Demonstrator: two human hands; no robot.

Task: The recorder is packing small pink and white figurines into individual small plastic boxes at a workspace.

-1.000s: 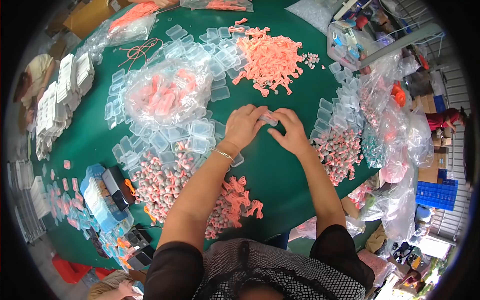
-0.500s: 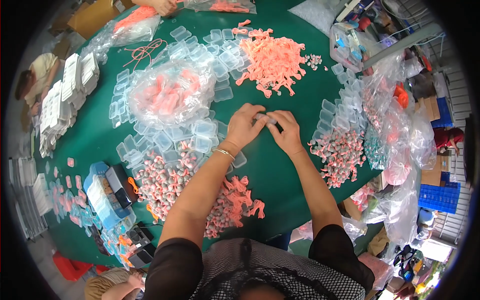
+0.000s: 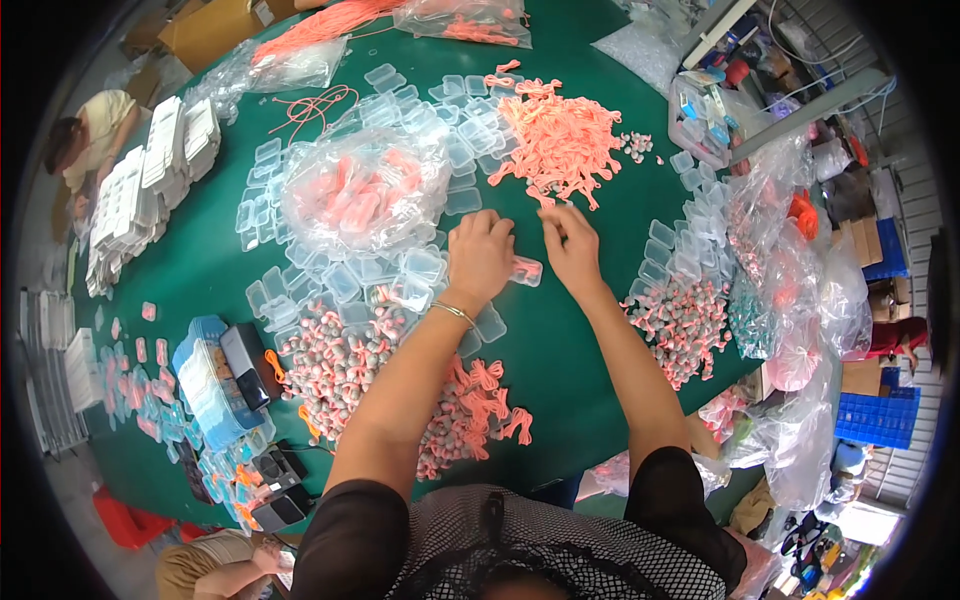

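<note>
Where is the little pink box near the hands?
The little pink box is near the middle of the head view, just right of the left hand, left of the right hand and below the orange string pile.

The location is a workshop. Indicators: a large green counter carrying bulk heaps of clear plastic boxes and coral cord bundles; stacked white pieces; a cardboard carton; blue crates; filled plastic bags; and a co-worker positioned beyond the counter's left edge.
</note>
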